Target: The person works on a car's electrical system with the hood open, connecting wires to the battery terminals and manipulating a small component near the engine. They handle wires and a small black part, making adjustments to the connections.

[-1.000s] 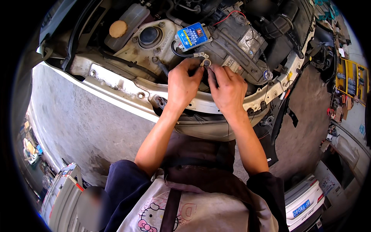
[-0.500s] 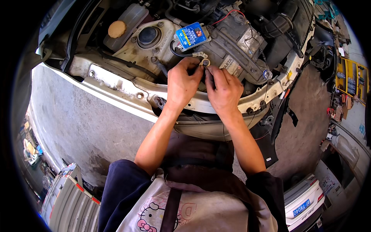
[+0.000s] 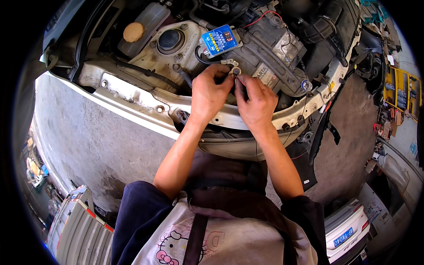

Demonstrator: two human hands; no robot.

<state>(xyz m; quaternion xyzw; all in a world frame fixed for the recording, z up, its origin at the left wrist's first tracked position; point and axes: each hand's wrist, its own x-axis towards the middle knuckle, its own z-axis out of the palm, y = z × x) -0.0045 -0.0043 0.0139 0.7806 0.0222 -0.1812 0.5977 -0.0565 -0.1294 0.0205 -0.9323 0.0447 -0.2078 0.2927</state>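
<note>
My left hand [image 3: 210, 92] pinches a brass-coloured battery terminal clamp [image 3: 236, 70], its ring facing up. Close beside it, the fingertips of my right hand [image 3: 257, 100] are pressed together just below the ring; what they grip is hidden. A black cable [image 3: 206, 59] runs from the clamp's metal lug to a blue box with a lit red display [image 3: 221, 40]. Just beyond my fingers lies the dark car battery [image 3: 260, 66], with a grey label on its side.
White front body panel [image 3: 132, 99] of the car crosses below the engine bay. A strut mount [image 3: 171, 42] and a fluid reservoir with a tan cap [image 3: 133, 32] stand at the left. A thin red wire [image 3: 265, 14] loops over the battery. At far right is a yellow rack [image 3: 402, 90].
The red figures on the blue box's display have changed. The clamp's ring has shifted very slightly; both hands stay in nearly the same place.
</note>
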